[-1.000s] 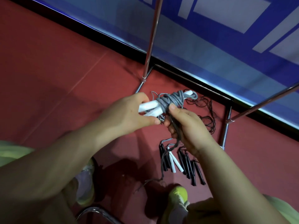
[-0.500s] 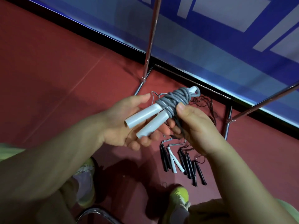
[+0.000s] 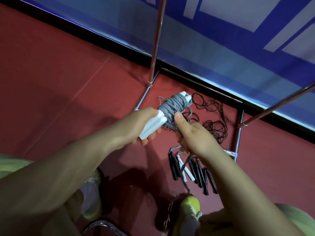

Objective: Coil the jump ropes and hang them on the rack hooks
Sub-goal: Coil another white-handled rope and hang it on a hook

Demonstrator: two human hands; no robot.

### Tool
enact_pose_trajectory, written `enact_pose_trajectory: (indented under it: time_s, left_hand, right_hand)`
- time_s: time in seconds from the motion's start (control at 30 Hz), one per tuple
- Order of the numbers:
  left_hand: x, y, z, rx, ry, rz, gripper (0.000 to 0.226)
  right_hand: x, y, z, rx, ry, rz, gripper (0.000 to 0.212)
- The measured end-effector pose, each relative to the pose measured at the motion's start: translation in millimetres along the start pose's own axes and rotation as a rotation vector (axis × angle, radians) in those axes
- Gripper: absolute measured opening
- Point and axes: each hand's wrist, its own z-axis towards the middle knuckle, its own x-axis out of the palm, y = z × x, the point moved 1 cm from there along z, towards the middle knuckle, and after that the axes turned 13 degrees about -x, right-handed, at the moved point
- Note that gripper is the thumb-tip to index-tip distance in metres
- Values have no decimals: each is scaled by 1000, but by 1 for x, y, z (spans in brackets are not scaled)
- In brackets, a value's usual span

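Nearest the camera, the left hand (image 3: 136,128) now curls its fingers round the two white handles (image 3: 151,123) of the grey jump rope (image 3: 172,106), where half a second ago its palm lay open under them. The right hand (image 3: 192,135) has its thumb against the wound cord and grips the loose grey tail, which again trails down toward the floor (image 3: 51,82). Beyond the hands, more jump ropes (image 3: 192,169) with black and white handles lie unmoved on the floor inside the base of the metal rack (image 3: 156,43).
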Motion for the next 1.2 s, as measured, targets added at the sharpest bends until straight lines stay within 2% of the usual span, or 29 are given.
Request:
enact_pose_trajectory:
  time_s: [0.07, 0.17, 0.4, 0.47, 0.57, 0.67, 0.73, 0.8, 0.83, 0.9, 1.0, 1.07, 1.13, 1.2]
  left_hand:
    - [2, -2, 0, 33, -78, 26, 46]
    - [2, 0, 1, 61, -135, 63, 51]
    - [-1, 7, 8, 120, -260, 257, 32]
    - [-2, 7, 7, 127, -255, 303, 25]
    - [-3, 5, 3, 112, -253, 348, 36]
    - [-5, 3, 2, 106, -239, 352, 55]
    - [-5, 4, 3, 128, -164, 300, 61]
    - [-3, 2, 0, 113, 16, 137, 57]
    - [-3, 1, -3, 53, 130, 36, 54]
    - [-3, -2, -7, -82, 361, -81, 62]
    - [-4, 0, -7, -146, 605, -166, 77]
    - [-4, 2, -7, -153, 694, -222, 77]
    - [-5, 1, -8, -173, 735, -249, 66]
    - [-4, -1, -8, -195, 669, -195, 52]
  right_hand:
    - [0, -2, 0, -2, 12, 92, 62]
    - [0, -5, 2, 6, 32, 214, 66]
    - [6, -12, 7, 65, 107, 433, 79]
    - [8, -15, 7, 62, 131, 443, 76]
    - [9, -18, 7, 54, 145, 466, 54]
    - [7, -15, 7, 6, 136, 494, 48]
    - [5, -12, 7, -50, 145, 530, 45]
    - [3, -10, 6, -106, 162, 609, 36]
    - [2, -9, 5, -123, 175, 662, 32]
    - [1, -10, 4, -147, 210, 754, 29]
    - [0, -12, 4, -231, 306, 845, 33]
    - [-1, -13, 5, -262, 346, 867, 41]
    - [-2, -13, 4, -262, 315, 848, 38]
    - [-3, -14, 5, -239, 241, 723, 40]
